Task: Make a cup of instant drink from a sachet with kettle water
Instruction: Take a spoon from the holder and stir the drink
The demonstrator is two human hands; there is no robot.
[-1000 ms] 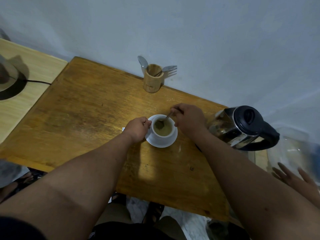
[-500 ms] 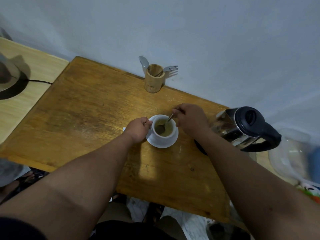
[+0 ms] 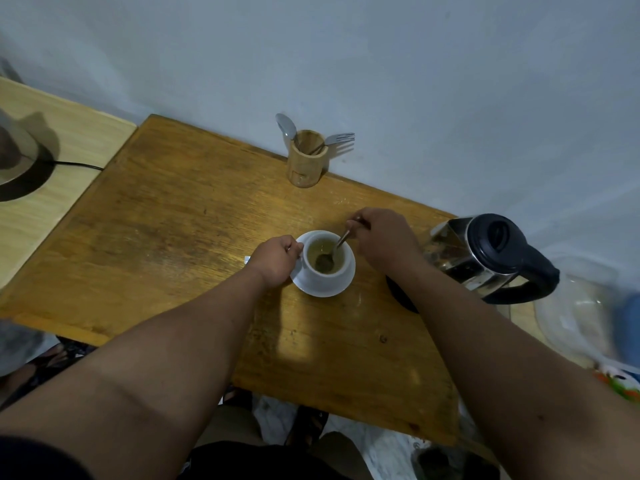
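Note:
A white cup holding a pale brownish drink stands on a white saucer near the middle of the wooden table. My left hand is closed on the cup's left side, at its handle. My right hand pinches the handle of a metal spoon, whose bowl is sunk in the drink. A glass and steel kettle with a black lid and handle sits on its base at the right. A white scrap, perhaps the sachet, peeks out from behind my left wrist.
A wooden holder with a spoon and a fork stands at the table's far edge by the wall. A lighter table on the left carries a dark round appliance with a cord. A clear plastic container lies at the far right.
The spoon's bowl has moved from the cup's left side toward its middle as my right hand stirs. A person's hand seen at the right edge a second ago is gone.

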